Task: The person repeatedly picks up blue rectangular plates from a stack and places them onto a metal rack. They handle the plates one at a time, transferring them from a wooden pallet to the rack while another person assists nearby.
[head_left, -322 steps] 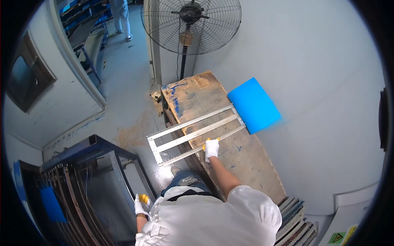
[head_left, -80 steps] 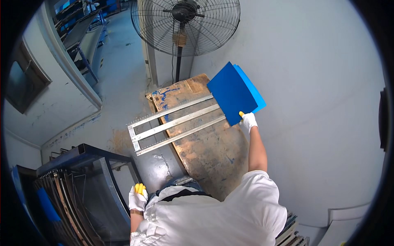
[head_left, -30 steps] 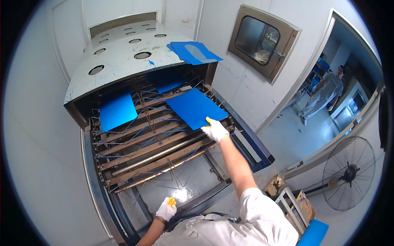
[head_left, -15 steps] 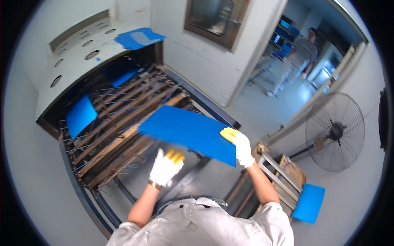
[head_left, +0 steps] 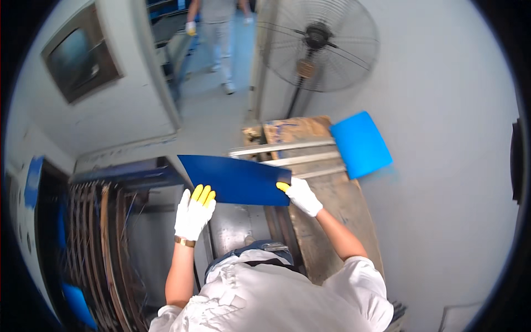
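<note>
A thin, stiff blue sheet [head_left: 238, 180] is held out in front of me, its long side running left to right. My right hand [head_left: 302, 197], in a white glove with yellow fingertips, grips the sheet's right end; its thumb side shows and the other fingers are partly hidden. Close to the sheet's lower left edge is my left hand [head_left: 193, 214], gloved alike, with fingers stretched out and palm up. Whether its fingertips touch the sheet I cannot tell. A gold-coloured band [head_left: 185, 242] circles the left wrist.
On the right stands a worn bench [head_left: 318, 221] with metal rails [head_left: 307, 160], brown cardboard [head_left: 298, 130] and another blue sheet [head_left: 362, 145]. A slatted rack [head_left: 105, 249] fills the lower left. A pedestal fan [head_left: 318, 37] stands beyond the bench. A person [head_left: 217, 33] is in the doorway.
My view and body have turned right, from the slatted rack toward the bench. The blue sheet has come along in my right hand. My left hand is now closer to the sheet.
</note>
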### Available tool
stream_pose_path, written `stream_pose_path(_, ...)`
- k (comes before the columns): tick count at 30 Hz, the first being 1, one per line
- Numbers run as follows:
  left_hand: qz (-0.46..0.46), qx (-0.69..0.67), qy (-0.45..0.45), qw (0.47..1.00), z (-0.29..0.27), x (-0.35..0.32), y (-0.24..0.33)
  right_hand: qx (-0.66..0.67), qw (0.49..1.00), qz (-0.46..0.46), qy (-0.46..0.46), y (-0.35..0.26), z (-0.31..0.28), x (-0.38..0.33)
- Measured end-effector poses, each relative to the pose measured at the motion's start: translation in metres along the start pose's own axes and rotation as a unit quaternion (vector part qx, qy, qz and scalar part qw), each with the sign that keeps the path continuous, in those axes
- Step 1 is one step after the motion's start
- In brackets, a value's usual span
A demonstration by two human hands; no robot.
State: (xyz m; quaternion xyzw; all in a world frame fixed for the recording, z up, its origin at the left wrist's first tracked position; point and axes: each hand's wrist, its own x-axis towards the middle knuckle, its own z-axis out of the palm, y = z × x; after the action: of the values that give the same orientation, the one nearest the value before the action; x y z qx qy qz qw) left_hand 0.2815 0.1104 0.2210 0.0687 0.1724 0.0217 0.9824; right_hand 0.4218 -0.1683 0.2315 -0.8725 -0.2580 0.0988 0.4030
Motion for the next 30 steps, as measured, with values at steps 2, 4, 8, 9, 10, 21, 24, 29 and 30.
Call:
stream_pose_path(2,-0.037,0.03,0.02,0.999,-0.004,0.02,-0.025,0.112,0.988,0.091,0.05,0.031,-0.023,-0.007)
stream_pose_path(4,-0.066,0.048,0.039,0.996,-0.012,0.034,-0.052,0.128,0.976,0.134,0.115,0.066,-0.055,-0.01)
stream_pose_path(8,-0.111,0.072,0.092,0.987,-0.037,0.043,-0.09,0.08,0.933,0.155,0.314,0.154,-0.114,-0.004)
stream_pose_path(9,-0.114,0.074,0.108,0.985,-0.041,0.041,-0.097,0.036,0.913,0.164,0.371,0.179,-0.129,0.0)
stream_pose_path(10,-0.107,0.074,0.124,0.984,-0.051,0.039,-0.099,0.088,0.908,0.172,0.372,0.168,-0.144,0.005)
stream_pose_path(21,-0.046,0.054,0.243,0.967,-0.116,0.006,-0.106,0.07,0.842,0.232,0.482,0.247,-0.199,0.023)
stream_pose_path(24,-0.05,0.052,0.254,0.965,-0.124,0.003,-0.113,0.115,0.843,0.22,0.478,0.277,-0.19,0.017)
stream_pose_path(29,-0.06,0.053,0.249,0.965,-0.123,0.002,-0.119,0.097,0.853,0.289,0.424,0.303,-0.188,-0.001)
stream_pose_path(30,-0.058,0.052,0.252,0.965,-0.123,0.002,-0.12,0.073,0.854,0.318,0.406,0.317,-0.189,-0.006)
